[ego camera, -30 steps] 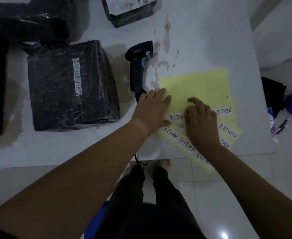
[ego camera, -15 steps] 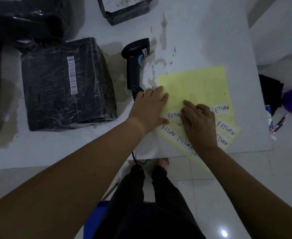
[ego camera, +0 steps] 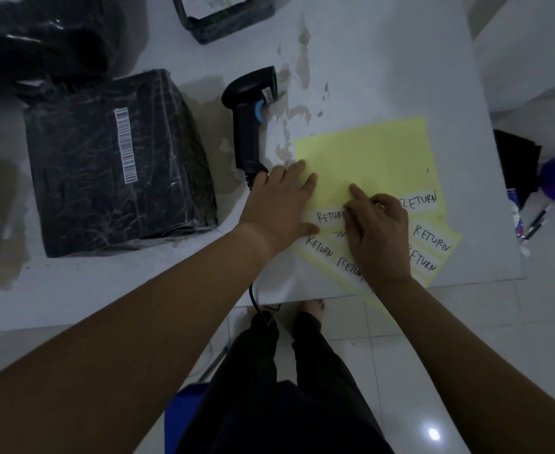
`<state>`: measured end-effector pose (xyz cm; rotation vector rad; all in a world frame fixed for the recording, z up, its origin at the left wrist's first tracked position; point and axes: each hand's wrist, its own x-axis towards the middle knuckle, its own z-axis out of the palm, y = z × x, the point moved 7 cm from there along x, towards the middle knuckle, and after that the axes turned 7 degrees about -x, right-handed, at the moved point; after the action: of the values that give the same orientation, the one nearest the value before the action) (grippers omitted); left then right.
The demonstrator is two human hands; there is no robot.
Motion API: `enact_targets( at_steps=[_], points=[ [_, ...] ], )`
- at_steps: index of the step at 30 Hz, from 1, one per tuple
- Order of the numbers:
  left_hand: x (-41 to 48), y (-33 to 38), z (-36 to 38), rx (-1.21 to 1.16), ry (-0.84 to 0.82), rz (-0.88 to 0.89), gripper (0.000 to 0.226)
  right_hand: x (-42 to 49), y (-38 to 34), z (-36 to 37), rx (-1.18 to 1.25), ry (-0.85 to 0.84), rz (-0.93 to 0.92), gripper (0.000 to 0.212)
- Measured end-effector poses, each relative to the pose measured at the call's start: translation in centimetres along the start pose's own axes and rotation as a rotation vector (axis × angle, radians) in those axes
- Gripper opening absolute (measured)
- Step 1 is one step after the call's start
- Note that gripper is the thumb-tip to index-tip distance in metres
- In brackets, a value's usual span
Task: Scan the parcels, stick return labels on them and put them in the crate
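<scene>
In the head view, the left hand (ego camera: 279,204) is staying flat, fingers straight and spread, pressing down the near-left corner of the yellow sheet (ego camera: 374,149). The right hand (ego camera: 380,237) is changing: a second ago all its fingers were bunched over the sheet's row of labels, and now its index finger (ego camera: 358,193) is stretching out straight onto the bare yellow backing while the others are remaining curled. Whether they are pinching a label edge I cannot tell. My judgement is that a label is being worked loose and none is yet off, so sticking is still waiting.

The RETURN labels (ego camera: 430,239) are lying as white handwritten strips along the sheet's near edge and on more thin, glossy sheets fanning out beneath it. The scanner (ego camera: 248,126), hard black plastic with a blue trigger, is lying just left of the sheet. Further left of the sheet the parcel (ego camera: 112,165) is sitting, a boxy block in crinkled black film showing a white barcode (ego camera: 125,145). Beyond the sheet, a dark-walled container (ego camera: 227,27) is possibly the crate.
</scene>
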<state>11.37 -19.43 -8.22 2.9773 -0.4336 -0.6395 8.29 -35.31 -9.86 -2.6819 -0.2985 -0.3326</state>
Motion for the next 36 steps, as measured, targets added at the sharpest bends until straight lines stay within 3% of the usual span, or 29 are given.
enact_targets(
  at_steps=[10,16,20,29,36],
  points=[
    [0.1,-0.1,0.1,0.015,-0.005,-0.006,0.092,0.1,-0.1,0.2,-0.027,-0.021,0.024,0.01],
    [0.0,0.0,0.1,0.027,-0.005,-0.006,0.093,0.0,0.4,0.2,0.052,-0.017,0.04,0.022],
    [0.0,0.1,0.0,0.033,-0.006,-0.007,0.093,0.4,0.1,-0.1,0.064,-0.018,0.059,0.014],
    [-0.1,0.2,-0.2,0.047,-0.027,-0.009,0.093,1.4,-1.0,0.8,-0.257,-0.183,0.03,0.007],
    [-0.1,0.2,-0.5,0.047,-0.081,0.042,0.104,1.5,-1.6,-1.5,0.063,-0.291,0.042,0.01]
  ],
)
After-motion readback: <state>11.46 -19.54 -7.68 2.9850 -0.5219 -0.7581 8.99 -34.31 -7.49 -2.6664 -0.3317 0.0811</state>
